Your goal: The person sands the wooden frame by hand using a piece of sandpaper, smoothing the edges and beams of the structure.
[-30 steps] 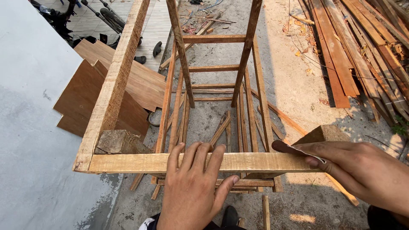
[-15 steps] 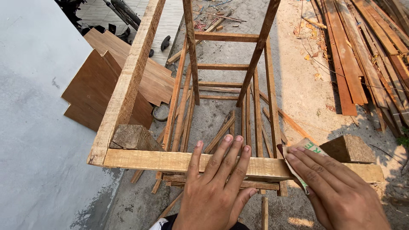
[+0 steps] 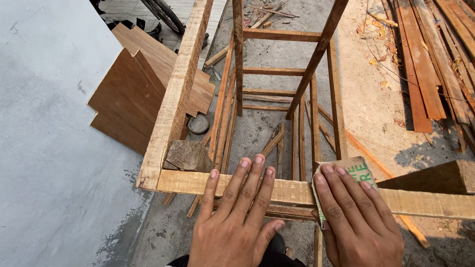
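Observation:
A wooden frame stands below me, and its near top rail (image 3: 183, 182) runs left to right across the view. My left hand (image 3: 233, 217) lies flat on that rail, fingers spread, palm down. Just to its right, my right hand (image 3: 357, 217) presses a folded sheet of sandpaper (image 3: 357, 170) onto the rail's top and front face. The paper's pale back shows above my fingertips. A longer side rail (image 3: 178, 94) runs away from me on the left, with a small wooden corner block (image 3: 185, 155) under the joint.
Brown plywood sheets (image 3: 133, 96) lean by the grey wall (image 3: 49, 138) at left. Long planks (image 3: 430, 54) lie stacked on the dirt at right. Loose slats, scraps and a small round tin (image 3: 198, 124) lie on the concrete inside the frame. A bicycle wheel (image 3: 163, 15) shows at the top.
My right hand with the sandpaper has slid left along the near rail toward my left hand. My left hand stays flat on the rail. The view has tilted slightly.

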